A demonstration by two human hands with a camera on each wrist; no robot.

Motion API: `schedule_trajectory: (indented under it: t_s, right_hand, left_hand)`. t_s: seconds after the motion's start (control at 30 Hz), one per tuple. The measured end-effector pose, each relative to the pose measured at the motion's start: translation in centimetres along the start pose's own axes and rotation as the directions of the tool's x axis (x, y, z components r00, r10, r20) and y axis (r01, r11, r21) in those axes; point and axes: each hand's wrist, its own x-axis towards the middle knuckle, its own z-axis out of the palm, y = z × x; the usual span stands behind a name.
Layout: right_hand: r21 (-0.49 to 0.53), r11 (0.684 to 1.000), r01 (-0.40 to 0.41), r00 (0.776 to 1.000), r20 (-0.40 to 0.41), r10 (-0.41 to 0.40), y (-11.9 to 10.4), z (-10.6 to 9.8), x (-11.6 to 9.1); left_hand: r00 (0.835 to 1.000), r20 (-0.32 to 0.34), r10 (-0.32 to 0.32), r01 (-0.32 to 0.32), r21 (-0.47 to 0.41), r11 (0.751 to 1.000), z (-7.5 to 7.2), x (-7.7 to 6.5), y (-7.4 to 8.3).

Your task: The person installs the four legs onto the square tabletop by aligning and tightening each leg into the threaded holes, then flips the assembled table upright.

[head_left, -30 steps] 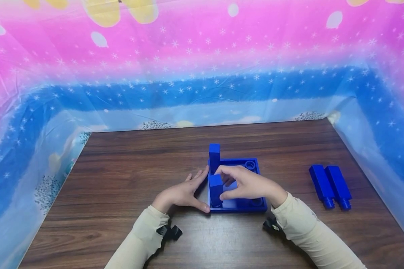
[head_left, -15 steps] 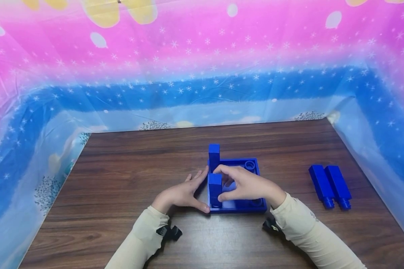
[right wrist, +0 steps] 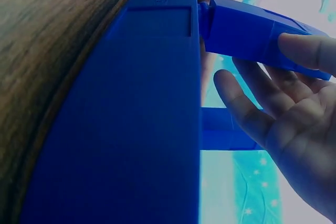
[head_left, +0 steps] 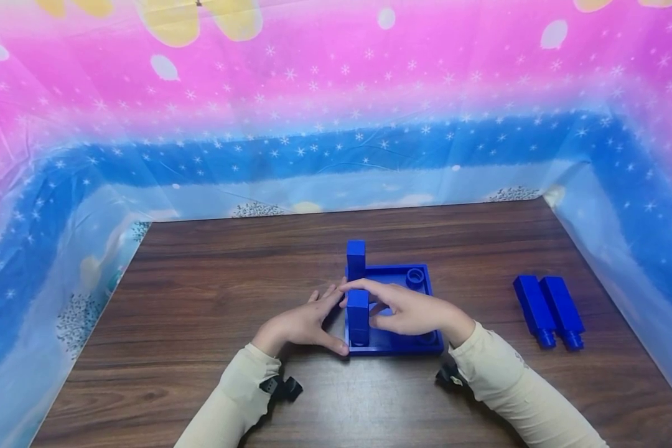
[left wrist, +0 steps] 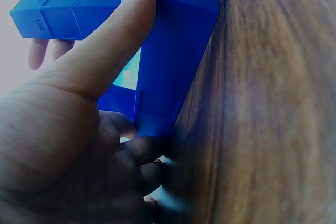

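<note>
A blue tray-like base point(head_left: 397, 350) with a raised rim lies on the table. Near its front left corner a square blue leg point(head_left: 359, 318) stands upright; in the right wrist view this leg point(right wrist: 241, 30) meets the base. My right hand point(head_left: 411, 309) holds it, thumb on one side and fingers behind. A second leg point(head_left: 356, 258) stands upright at the back left corner. My left hand point(head_left: 299, 325) rests against the base's left side with fingers straight, its thumb at the front corner. In the left wrist view the thumb point(left wrist: 118, 40) partly covers the leg.
Two more blue legs point(head_left: 534, 308) with threaded ends lie side by side on the right of the wooden table point(head_left: 229, 261). A round socket point(head_left: 415, 277) shows at the base's back right corner. A patterned cloth point(head_left: 325, 143) hangs around the table's back and sides.
My right fingers have shifted left around the far side of the front leg, and the thumb has slid to its right side. My left hand and the base stay in place.
</note>
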Motion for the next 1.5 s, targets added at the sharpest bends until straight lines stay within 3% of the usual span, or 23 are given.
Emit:
schedule_trajectory:
  t_s: [0.23, 0.37, 0.47, 0.6, 0.97, 1.5]
  right_hand:
    - [-0.034, 0.999, -0.023, 1.000, -0.002, 0.023, 0.0, 0.0, 0.1]
    - [-0.043, 0.998, -0.042, 0.999, -0.006, 0.041, 0.0, 0.0, 0.1]
    - [-0.040, 0.997, -0.062, 0.998, -0.007, 0.062, -0.1, -0.1, 0.0]
    - [-0.048, 0.996, -0.076, 0.997, -0.005, 0.076, -0.2, 0.0, 0.0]
    - [-0.078, 0.995, -0.066, 0.998, 0.003, 0.066, -0.2, 0.0, 0.0]
    - [-0.024, 0.998, -0.055, 0.998, 0.015, 0.055, -0.2, 0.0, 0.0]
  left_hand:
    - [0.999, 0.007, -0.046, 0.046, -0.005, 0.999, -0.1, -0.2, 0.9]
    - [1.000, -0.009, -0.027, 0.028, 0.019, 0.999, 0.6, 1.0, -2.0]
    - [1.000, -0.011, -0.028, 0.028, 0.011, 1.000, 0.6, 1.1, -2.2]
    - [0.998, -0.001, -0.067, 0.067, -0.005, 0.998, 0.0, -0.1, 0.6]
    - [0.998, 0.000, -0.062, 0.062, -0.021, 0.998, 0.0, -0.3, 1.0]
    - [0.997, 0.005, -0.080, 0.080, -0.005, 0.997, -0.1, -0.4, 1.3]
